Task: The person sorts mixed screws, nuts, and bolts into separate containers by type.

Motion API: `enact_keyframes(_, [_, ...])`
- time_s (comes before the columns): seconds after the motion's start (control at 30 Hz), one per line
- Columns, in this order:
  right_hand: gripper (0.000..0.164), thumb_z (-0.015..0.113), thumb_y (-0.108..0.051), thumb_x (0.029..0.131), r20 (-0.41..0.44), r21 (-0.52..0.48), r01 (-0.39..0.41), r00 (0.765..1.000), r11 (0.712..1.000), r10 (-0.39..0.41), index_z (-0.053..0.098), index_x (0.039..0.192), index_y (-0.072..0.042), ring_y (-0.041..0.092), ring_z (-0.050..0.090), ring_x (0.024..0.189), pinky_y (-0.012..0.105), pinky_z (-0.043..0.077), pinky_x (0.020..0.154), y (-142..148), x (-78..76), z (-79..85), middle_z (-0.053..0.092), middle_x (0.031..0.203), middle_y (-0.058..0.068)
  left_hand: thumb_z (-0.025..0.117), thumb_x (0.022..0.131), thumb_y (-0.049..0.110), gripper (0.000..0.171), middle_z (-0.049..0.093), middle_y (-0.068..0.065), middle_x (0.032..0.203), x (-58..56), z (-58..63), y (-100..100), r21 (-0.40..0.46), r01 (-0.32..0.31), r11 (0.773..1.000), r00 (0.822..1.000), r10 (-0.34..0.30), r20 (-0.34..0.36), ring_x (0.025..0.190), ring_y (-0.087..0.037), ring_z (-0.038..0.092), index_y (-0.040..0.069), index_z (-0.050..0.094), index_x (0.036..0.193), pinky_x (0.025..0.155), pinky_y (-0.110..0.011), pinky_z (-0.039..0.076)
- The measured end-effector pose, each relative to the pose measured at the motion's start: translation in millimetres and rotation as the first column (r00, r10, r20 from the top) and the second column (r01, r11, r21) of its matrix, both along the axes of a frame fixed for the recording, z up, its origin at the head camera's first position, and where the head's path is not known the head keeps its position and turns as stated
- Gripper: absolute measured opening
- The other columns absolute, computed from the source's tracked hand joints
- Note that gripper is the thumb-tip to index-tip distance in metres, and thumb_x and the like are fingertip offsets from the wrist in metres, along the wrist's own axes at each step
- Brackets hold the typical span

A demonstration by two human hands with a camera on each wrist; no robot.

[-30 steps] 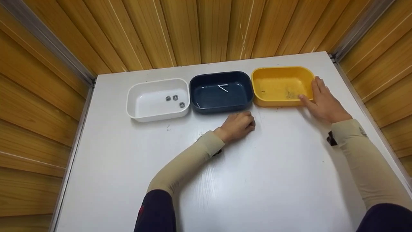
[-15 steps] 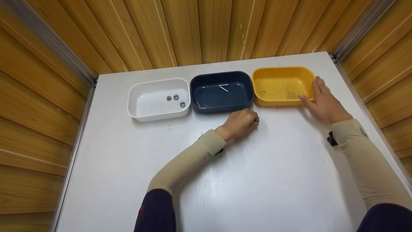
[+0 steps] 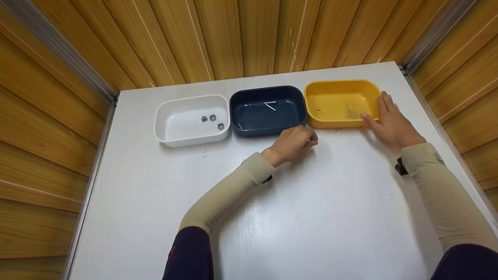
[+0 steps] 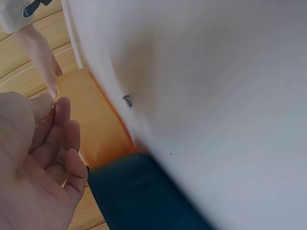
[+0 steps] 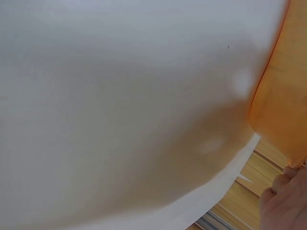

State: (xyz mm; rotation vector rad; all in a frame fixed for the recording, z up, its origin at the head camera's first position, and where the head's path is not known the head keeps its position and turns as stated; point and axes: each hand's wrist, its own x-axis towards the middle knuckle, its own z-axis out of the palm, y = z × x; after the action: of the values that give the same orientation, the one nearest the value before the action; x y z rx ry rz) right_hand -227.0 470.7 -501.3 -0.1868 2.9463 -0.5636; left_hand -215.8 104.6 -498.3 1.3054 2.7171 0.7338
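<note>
My left hand (image 3: 292, 143) is by the front right corner of the dark blue box (image 3: 256, 131). Its thumb and forefinger pinch a small shiny thing (image 4: 53, 106), mostly hidden by the fingertips; I cannot tell its kind. A small screw (image 4: 127, 100) lies on the white table in front of the yellow box (image 3: 330, 123), as the left wrist view shows. My right hand (image 3: 396, 126) rests against that box's right end, fingers straight along the outer wall and thumb at the front rim.
The white box (image 3: 186, 140) on the left holds three nuts (image 3: 212, 117). A few silver screws (image 3: 270, 106) lie in the dark blue box, and small bits (image 3: 351, 113) in the yellow one. All three boxes stand in a row near the wood-panelled wall (image 3: 256, 39).
My left hand has moved a little to the right and away from me, up to the dark blue box's front corner. The right hand and the boxes have stayed put.
</note>
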Motion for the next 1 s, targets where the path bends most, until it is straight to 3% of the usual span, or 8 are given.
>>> enact_keyframes(0.37, [0.099, 0.032, -0.067, 0.109, 0.0, -0.005, 0.006, 1.0, 1.0, -0.006, -0.014, 0.168, -0.002, 0.044, -0.015, 0.164, 0.066, 0.002, 0.131, 0.4, 0.2, -0.8, -0.021, 0.177, 0.019, 0.063, 0.11, 0.026, 0.021, 0.076, 0.001, 0.112, -10.5, 14.3, 6.6, 0.026, -0.009, 1.0, 1.0, 0.01, -0.016, 0.101, -0.016, 0.067, 0.012, 0.077, 0.116, 0.089, -0.03, 0.056])
enact_keyframes(0.6, [0.098, 0.032, -0.065, 0.11, -0.009, -0.013, 0.001, 1.0, 1.0, -0.001, -0.013, 0.167, 0.0, 0.043, -0.015, 0.164, 0.06, -0.002, 0.133, 1.1, 1.8, -1.9, -0.021, 0.177, 0.018, 0.062, 0.111, 0.027, 0.023, 0.077, 0.001, 0.113, -19.1, 18.5, 11.4, 0.025, -0.019, 1.0, 1.0, 0.019, -0.011, 0.106, -0.016, 0.068, 0.012, 0.077, 0.118, 0.094, -0.029, 0.057])
enact_keyframes(1.0, [0.098, 0.034, -0.064, 0.11, -0.023, -0.018, -0.002, 1.0, 1.0, 0.001, -0.012, 0.168, 0.001, 0.046, -0.012, 0.164, 0.061, -0.001, 0.133, 0.8, 1.9, -1.9, -0.018, 0.177, 0.021, 0.06, 0.111, 0.022, 0.022, 0.076, -0.001, 0.116, -36.3, 30.6, 25.0, 0.028, -0.032, 0.999, 0.998, 0.03, 0.057, 0.105, -0.013, 0.067, 0.01, 0.076, 0.119, 0.093, -0.022, 0.056])
